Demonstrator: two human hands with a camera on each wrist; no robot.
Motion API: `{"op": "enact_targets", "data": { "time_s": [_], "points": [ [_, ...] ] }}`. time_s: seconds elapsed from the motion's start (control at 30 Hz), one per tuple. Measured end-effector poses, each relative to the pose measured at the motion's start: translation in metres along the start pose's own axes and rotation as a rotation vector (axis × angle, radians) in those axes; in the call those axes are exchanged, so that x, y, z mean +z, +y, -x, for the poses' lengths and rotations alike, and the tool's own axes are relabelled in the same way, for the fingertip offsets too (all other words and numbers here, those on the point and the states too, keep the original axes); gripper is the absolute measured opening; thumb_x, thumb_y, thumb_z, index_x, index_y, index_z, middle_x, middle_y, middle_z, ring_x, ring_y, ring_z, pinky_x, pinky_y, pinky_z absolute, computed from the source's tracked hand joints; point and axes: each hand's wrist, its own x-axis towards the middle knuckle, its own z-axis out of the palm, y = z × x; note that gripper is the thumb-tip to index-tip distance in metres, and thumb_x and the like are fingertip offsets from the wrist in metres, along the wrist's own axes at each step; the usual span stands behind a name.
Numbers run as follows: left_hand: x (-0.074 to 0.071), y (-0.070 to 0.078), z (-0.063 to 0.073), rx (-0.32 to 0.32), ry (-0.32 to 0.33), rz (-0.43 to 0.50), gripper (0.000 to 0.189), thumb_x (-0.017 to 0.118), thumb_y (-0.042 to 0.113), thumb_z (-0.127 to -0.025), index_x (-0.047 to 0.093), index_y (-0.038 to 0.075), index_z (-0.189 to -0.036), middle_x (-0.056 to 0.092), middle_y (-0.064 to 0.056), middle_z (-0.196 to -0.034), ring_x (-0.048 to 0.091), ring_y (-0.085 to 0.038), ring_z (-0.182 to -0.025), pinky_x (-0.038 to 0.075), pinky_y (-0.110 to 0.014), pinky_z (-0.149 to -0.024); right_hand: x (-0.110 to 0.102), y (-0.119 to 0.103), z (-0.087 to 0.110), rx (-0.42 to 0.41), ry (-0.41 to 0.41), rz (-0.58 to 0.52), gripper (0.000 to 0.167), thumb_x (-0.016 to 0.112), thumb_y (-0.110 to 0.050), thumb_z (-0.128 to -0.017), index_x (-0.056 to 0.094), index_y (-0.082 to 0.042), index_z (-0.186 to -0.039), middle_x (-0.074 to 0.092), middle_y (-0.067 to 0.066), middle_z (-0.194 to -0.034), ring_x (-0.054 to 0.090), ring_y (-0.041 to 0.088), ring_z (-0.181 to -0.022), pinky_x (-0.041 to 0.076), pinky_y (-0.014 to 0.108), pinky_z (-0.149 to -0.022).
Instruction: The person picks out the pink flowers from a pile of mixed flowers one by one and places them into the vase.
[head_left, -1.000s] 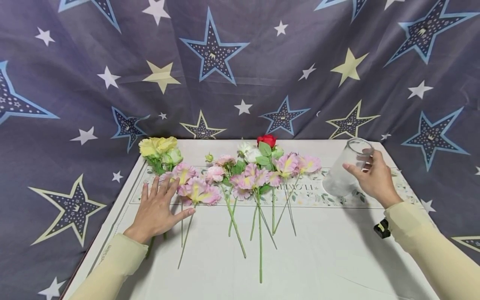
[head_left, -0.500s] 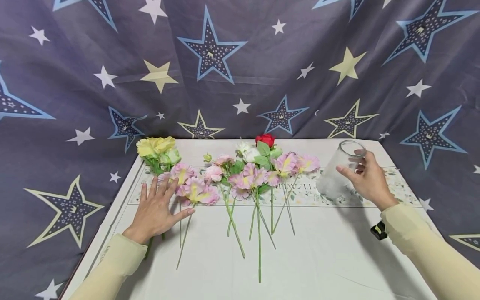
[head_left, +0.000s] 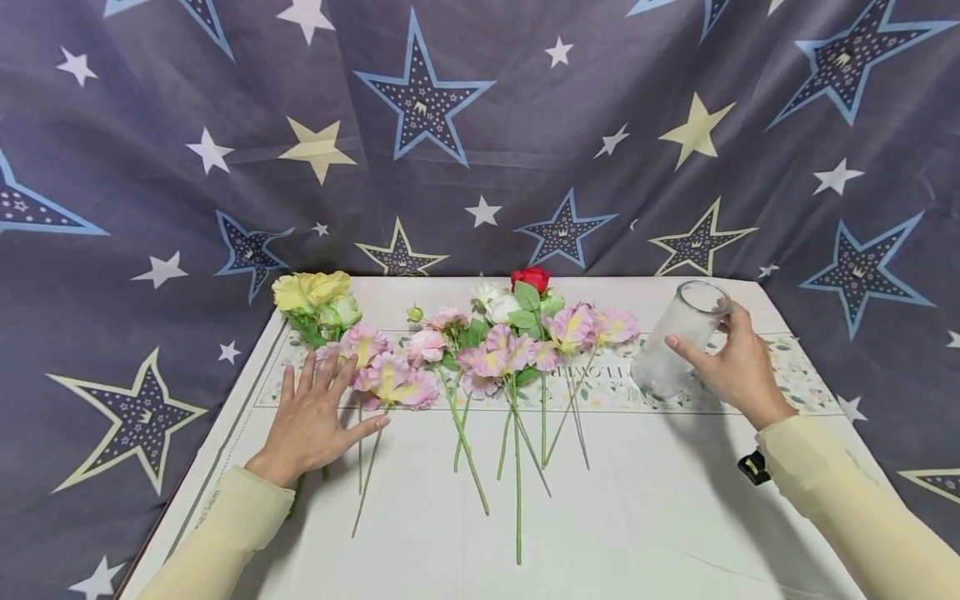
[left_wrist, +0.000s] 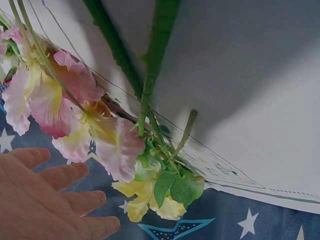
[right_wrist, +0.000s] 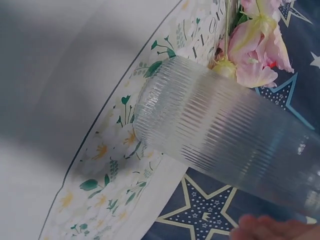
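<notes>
In the head view, my right hand [head_left: 738, 367] holds a clear ribbed glass vase [head_left: 671, 358] near its rim, thumb on the near side and the other fingers partly hidden behind the glass. The vase leans with its rim to the right; whether its base touches the tabletop I cannot tell. My left hand [head_left: 315, 421], fingers spread and straight, is over the stems at the left, near pink-and-yellow flowers [head_left: 395, 382] and a yellow flower [head_left: 311, 292]. The left wrist view shows that hand [left_wrist: 45, 200] gripping nothing, close to green stems [left_wrist: 155, 55].
Several flowers lie in the middle: a red rose [head_left: 530, 280], white blooms [head_left: 501, 307], small pink blooms [head_left: 427, 346] and more pink-and-yellow ones [head_left: 572, 327], stems toward me. A flower-printed band crosses the white tabletop [head_left: 600, 525]. Behind hangs a star-patterned curtain [head_left: 480, 150].
My right hand has shifted slightly to the left with the vase. The left hand and the flowers stay in place.
</notes>
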Motion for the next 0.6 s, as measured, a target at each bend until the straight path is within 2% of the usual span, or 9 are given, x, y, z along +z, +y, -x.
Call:
{"op": "enact_targets", "data": {
  "time_s": [0.1,0.27,0.4,0.6],
  "points": [
    [0.0,0.0,0.0,0.003,-0.001,-0.003,0.107,0.064,0.077,-0.083,0.035,0.007,-0.159,0.028,-0.027,-0.163,0.01,-0.052,-0.152,0.003,-0.071,-0.118,0.001,-0.002,0.004,-0.012,0.064,-0.004,0.1,0.079,-0.045,-0.089,0.023,0.002,-0.157,0.044,0.036,-0.145,0.044,0.054,-0.132,0.034,0.069,-0.103],
    [0.0,0.001,0.0,0.004,0.001,0.0,0.107,0.064,0.076,-0.083,0.036,0.007,-0.159,0.029,-0.027,-0.162,0.01,-0.053,-0.152,0.004,-0.072,-0.117,0.001,-0.006,0.011,-0.08,0.204,-0.015,0.103,0.084,-0.04,-0.084,0.024,0.001,-0.157,0.038,0.032,-0.151,0.04,0.05,-0.137,0.032,0.064,-0.11],
    [0.001,0.001,0.0,0.005,0.002,0.006,0.107,0.064,0.077,-0.083,0.036,0.007,-0.159,0.028,-0.028,-0.163,0.009,-0.053,-0.152,0.004,-0.072,-0.117,0.0,-0.009,0.016,-0.145,0.278,-0.009,0.104,0.087,-0.037,-0.08,0.028,0.0,-0.157,0.038,0.031,-0.152,0.037,0.05,-0.139,0.029,0.062,-0.114],
    [0.002,0.002,-0.001,0.009,0.004,0.012,0.106,0.064,0.077,-0.083,0.036,0.007,-0.159,0.029,-0.029,-0.162,0.009,-0.053,-0.152,0.003,-0.072,-0.117,0.001,-0.01,0.024,-0.256,0.36,0.016,0.096,0.09,-0.033,-0.074,0.04,0.008,-0.144,0.048,0.034,-0.135,0.048,0.049,-0.12,0.037,0.06,-0.101]
  ]
}}
